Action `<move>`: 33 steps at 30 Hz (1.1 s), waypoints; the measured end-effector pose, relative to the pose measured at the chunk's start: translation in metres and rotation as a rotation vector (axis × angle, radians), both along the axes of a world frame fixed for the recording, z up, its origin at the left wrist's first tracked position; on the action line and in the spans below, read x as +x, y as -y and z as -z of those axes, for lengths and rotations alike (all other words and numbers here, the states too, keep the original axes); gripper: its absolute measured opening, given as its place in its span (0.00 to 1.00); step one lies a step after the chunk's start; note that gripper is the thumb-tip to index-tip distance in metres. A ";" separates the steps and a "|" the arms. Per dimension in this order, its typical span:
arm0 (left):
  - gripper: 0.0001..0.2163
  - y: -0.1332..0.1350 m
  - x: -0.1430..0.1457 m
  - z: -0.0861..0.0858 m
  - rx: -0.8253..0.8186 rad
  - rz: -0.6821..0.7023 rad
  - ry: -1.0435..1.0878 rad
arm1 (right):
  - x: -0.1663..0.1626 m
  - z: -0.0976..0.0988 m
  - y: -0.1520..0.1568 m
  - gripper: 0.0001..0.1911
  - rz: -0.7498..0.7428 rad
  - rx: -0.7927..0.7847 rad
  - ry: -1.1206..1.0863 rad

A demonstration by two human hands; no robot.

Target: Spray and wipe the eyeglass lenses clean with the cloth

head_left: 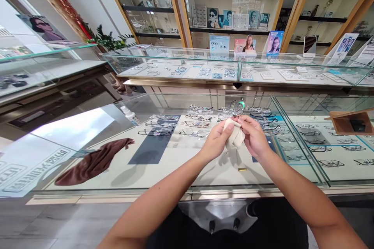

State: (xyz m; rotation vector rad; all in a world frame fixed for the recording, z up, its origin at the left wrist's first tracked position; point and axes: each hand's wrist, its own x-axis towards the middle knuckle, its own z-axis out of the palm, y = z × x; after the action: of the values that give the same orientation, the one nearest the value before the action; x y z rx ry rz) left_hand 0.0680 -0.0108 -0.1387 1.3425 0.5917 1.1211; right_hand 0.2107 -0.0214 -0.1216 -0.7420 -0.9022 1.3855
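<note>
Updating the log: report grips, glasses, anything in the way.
Left grip, right grip: closed on pale cloth. Eyeglasses: showing above it, partly hidden. Brown cloth off left, not blocking.

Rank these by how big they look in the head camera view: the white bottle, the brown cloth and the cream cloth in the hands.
1. Brown cloth
2. Cream cloth, partly covered by fingers
3. White bottle, farther back than the brown cloth

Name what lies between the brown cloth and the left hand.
In the head view, between the brown cloth and the left hand lie a dark blue mat and eyeglasses, under the glass top.
</note>
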 end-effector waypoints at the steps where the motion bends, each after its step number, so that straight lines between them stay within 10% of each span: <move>1: 0.28 0.000 -0.001 -0.001 0.003 0.027 -0.013 | 0.001 0.000 -0.001 0.12 0.003 0.002 -0.002; 13: 0.29 0.004 0.003 -0.002 0.045 -0.272 -0.060 | -0.003 0.003 0.004 0.13 -0.058 0.003 0.003; 33: 0.32 -0.013 -0.014 -0.008 -0.045 -0.237 -0.063 | 0.020 -0.006 -0.003 0.11 0.045 0.178 0.226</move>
State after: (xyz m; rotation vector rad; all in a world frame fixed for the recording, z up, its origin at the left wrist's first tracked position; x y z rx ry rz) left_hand 0.0544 0.0025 -0.1302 1.2965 0.8336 1.2515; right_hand 0.2310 -0.0184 -0.1158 -0.7874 -1.1628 1.1800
